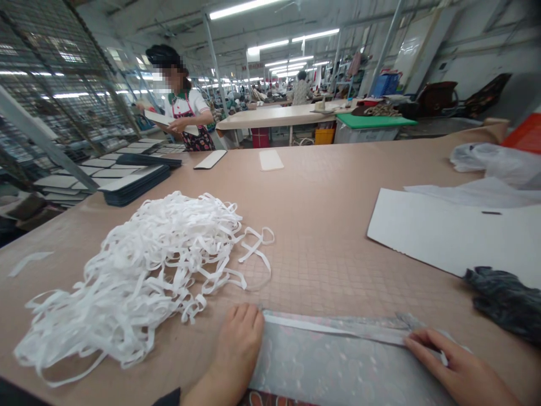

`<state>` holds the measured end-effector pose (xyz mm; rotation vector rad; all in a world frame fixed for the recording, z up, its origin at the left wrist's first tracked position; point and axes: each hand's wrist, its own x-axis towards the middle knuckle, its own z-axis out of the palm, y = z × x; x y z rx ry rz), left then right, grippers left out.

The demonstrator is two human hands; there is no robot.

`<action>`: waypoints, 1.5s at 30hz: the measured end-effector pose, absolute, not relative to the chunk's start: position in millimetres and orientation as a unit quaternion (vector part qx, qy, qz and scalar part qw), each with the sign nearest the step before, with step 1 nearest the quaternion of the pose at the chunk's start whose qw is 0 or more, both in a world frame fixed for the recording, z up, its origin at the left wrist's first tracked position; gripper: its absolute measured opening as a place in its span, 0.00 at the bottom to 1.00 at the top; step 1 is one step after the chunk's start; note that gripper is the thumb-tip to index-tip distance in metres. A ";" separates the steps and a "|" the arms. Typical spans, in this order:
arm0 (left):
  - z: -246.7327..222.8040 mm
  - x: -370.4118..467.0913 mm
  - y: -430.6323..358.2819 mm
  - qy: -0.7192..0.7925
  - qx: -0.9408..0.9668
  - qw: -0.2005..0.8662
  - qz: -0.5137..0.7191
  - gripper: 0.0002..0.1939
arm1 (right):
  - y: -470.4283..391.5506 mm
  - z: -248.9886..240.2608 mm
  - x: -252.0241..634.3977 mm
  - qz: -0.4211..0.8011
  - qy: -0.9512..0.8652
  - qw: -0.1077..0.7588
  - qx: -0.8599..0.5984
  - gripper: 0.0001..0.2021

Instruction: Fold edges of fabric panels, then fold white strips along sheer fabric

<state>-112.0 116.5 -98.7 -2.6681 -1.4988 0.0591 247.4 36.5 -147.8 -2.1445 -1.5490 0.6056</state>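
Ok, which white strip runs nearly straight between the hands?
The strip on the grey patterned sheet, running from the left hand to the right hand; others lie looped in the tangled pile, and a short white piece sits alone at far left.

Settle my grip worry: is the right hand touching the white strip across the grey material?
Touching: the head view shows the right hand pinching the white strip between thumb and finger.

- Bright, cool light from ceiling tubes
- Soft, faint shadows on the table
- Corners stretched, mesh smeared
- Far background soft
- Pixelated patch, upper left
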 end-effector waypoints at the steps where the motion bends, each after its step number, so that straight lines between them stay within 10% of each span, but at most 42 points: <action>1: -99.3 -111.5 114.0 -0.462 -0.884 0.061 0.034 0.10 | 37.1 -145.5 246.2 0.222 -0.554 0.213 -0.774 0.17; 13: -99.2 -101.9 95.9 -0.415 -0.893 0.098 0.143 0.33 | 41.8 -126.2 233.4 0.216 -0.537 0.267 -0.771 0.15; 27: -100.9 -91.1 108.9 -0.361 -0.920 -0.005 0.151 0.27 | 34.0 -120.5 241.9 0.448 -0.371 0.396 -0.711 0.21; 45: -78.3 -59.7 125.2 -0.317 -0.931 -0.002 0.179 0.31 | 37.1 -130.4 231.2 0.165 -0.583 0.317 -0.730 0.06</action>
